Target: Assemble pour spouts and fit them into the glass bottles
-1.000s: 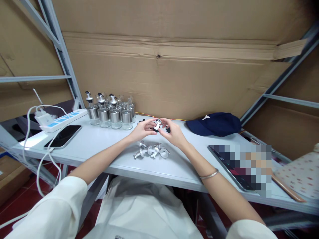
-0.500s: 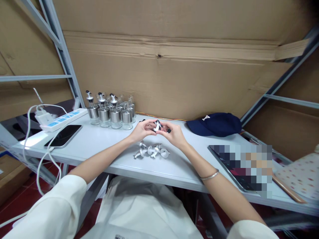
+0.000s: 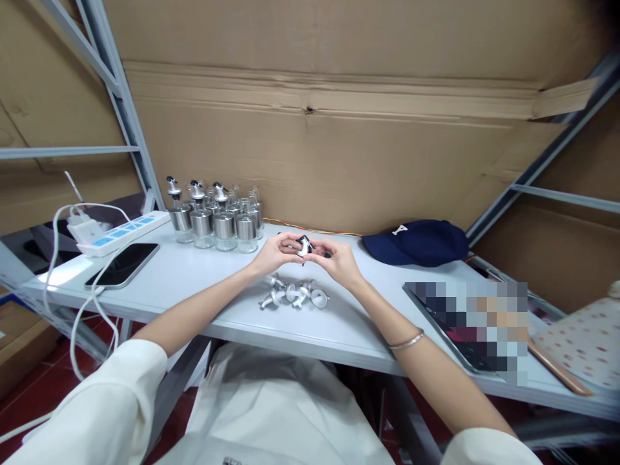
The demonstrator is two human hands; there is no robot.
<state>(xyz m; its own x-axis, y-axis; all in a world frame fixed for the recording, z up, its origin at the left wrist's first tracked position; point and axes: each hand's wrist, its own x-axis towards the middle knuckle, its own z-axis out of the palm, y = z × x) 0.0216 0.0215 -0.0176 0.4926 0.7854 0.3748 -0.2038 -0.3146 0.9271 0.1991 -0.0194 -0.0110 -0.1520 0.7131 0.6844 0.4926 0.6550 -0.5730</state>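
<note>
My left hand (image 3: 275, 253) and my right hand (image 3: 335, 261) meet above the middle of the white table (image 3: 203, 290). Together they pinch one small silver pourer spout with a black part (image 3: 305, 245) between their fingertips. Just in front of my hands, several loose silver pourer spouts (image 3: 293, 294) lie in a small heap on the table. Behind and to the left stands a cluster of small glass bottles with silver collars (image 3: 216, 218); three at the back carry fitted spouts.
A dark phone (image 3: 123, 265) and a white power strip (image 3: 121, 234) with cables lie at the left. A navy cap (image 3: 417, 241) sits at the right, a pixelated tablet (image 3: 472, 323) nearer me. Cardboard walls the back. A white bag (image 3: 271, 413) hangs below the table.
My hands have drawn slightly closer together around the spout and turned it a little. Everything else on the table stays put.
</note>
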